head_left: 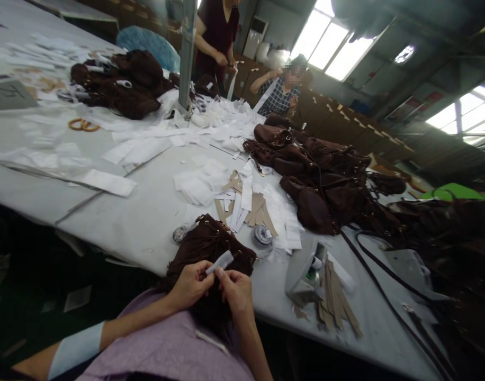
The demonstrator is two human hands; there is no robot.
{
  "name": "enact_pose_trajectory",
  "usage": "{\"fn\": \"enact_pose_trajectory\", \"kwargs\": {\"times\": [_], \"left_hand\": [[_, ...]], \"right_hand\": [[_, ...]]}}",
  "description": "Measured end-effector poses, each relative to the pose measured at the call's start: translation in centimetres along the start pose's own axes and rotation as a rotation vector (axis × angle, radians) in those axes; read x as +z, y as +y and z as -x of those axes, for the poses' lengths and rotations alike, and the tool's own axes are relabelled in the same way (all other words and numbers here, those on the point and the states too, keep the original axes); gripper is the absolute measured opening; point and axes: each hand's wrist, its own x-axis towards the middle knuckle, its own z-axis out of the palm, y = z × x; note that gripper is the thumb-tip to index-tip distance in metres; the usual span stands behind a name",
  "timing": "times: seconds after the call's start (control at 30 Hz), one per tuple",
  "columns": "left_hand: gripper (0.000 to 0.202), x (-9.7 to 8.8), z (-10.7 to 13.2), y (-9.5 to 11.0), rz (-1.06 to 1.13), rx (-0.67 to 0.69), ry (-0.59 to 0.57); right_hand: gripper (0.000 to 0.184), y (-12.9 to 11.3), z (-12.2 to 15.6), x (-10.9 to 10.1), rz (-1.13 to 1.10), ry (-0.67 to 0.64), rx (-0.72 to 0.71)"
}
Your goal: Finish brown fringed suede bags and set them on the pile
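Note:
A dark brown drawstring bag [200, 241] with fringe and small metal eyelets rests at the table's front edge, against my lap. Above it, my left hand [191, 286] pinches one end of a small piece of white wrapping [220, 262]. My right hand [235, 292] has its thumb and fingertips closed on the lower edge of the same piece. Whether the wrapping goes around a part of the bag is hidden by my fingers. A roll of clear-looking wrap [262, 236] lies just beyond the bag, near white paper strips [246, 193] and tan card strips [260, 211].
Brown bags are heaped on the right [314, 180] and back left [123, 82]. A grey metal box [305, 275] and tan strips [333, 296] sit at right. A metal post [186, 58] rises from the table [127, 227]. Two people work across it.

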Motion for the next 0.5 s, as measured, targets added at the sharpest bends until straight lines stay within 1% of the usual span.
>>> {"fn": "enact_pose_trajectory", "kwargs": {"times": [0.13,0.2,0.27,0.33,0.4,0.5], "left_hand": [[0.025,-0.1,0.1,1.2,0.051,-0.031,-0.024],[0.025,-0.3,0.1,1.8,0.082,-0.038,-0.056],[0.026,-0.4,-0.1,2.1,0.111,-0.035,-0.114],[0.032,-0.4,-0.5,2.1,0.143,-0.047,-0.156],[0.04,-0.2,-1.1,1.6,0.189,-0.092,-0.146],[0.052,0.5,-1.9,0.6,0.305,-0.217,-0.103]], "right_hand": [[0.041,0.1,0.0,-0.1,0.077,0.105,0.011],[0.04,0.4,-0.2,-0.3,0.047,0.116,-0.001],[0.04,0.6,-0.3,-0.4,-0.033,0.061,-0.015],[0.04,0.8,-0.4,-0.4,-0.091,0.013,-0.041],[0.038,0.8,-0.5,-0.4,-0.12,-0.012,-0.082],[0.036,1.4,-0.6,-0.1,-0.14,-0.077,-0.15]]}}
